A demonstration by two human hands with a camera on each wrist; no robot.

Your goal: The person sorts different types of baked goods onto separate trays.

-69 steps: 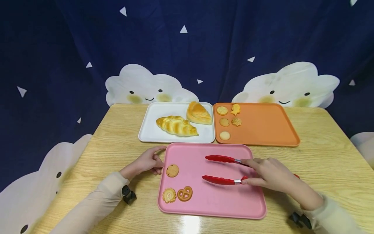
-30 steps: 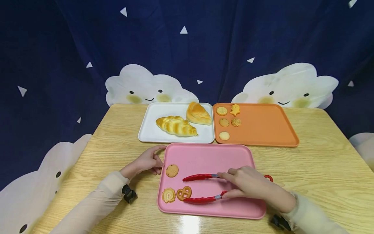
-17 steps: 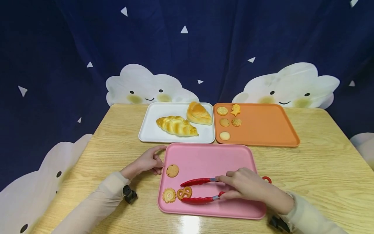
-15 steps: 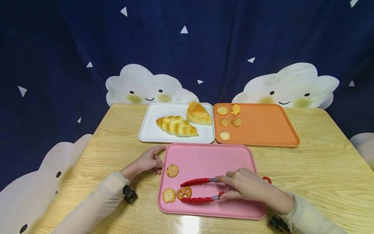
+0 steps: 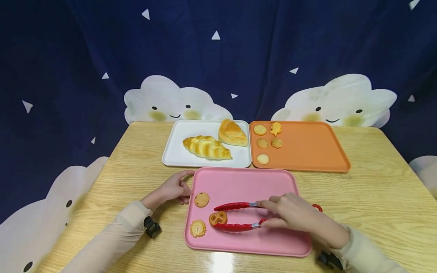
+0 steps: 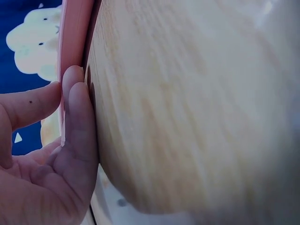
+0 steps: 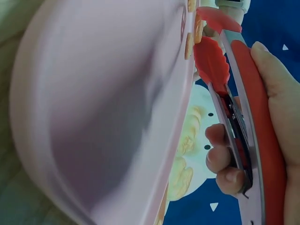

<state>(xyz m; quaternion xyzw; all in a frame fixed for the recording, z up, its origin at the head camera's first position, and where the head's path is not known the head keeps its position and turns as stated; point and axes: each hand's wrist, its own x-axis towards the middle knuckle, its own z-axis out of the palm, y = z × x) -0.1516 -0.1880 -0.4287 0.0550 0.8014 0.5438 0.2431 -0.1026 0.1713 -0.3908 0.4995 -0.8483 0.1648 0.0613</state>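
My right hand (image 5: 291,213) grips a pair of red-tipped tongs (image 5: 235,206), fingers on one arm and thumb on the other. A pretzel-shaped cookie (image 5: 217,218) lies between the two tong tips, the nearer tip overlapping its lower edge. Under them is the pink tray (image 5: 259,244); a round chip cookie (image 5: 201,199) and a scalloped cookie (image 5: 198,228) sit along its left side. My left hand (image 5: 175,188) pinches the tray's left rim, with fingertips (image 6: 79,93) low against the edge in the left wrist view.
Behind the pink tray stands a white tray (image 5: 172,161) with a braided bread (image 5: 206,147) and a wedge-shaped bread (image 5: 233,132). Beside it, an orange tray (image 5: 314,146) carries several cookies at its left end. Wooden table (image 5: 136,167) surrounds the trays.
The tongs came left and nearer from the tray's middle, around the pretzel cookie. Since half a second ago, tongs and pretzel shifted slightly right and away, off the scalloped cookie's side. The left hand stayed.
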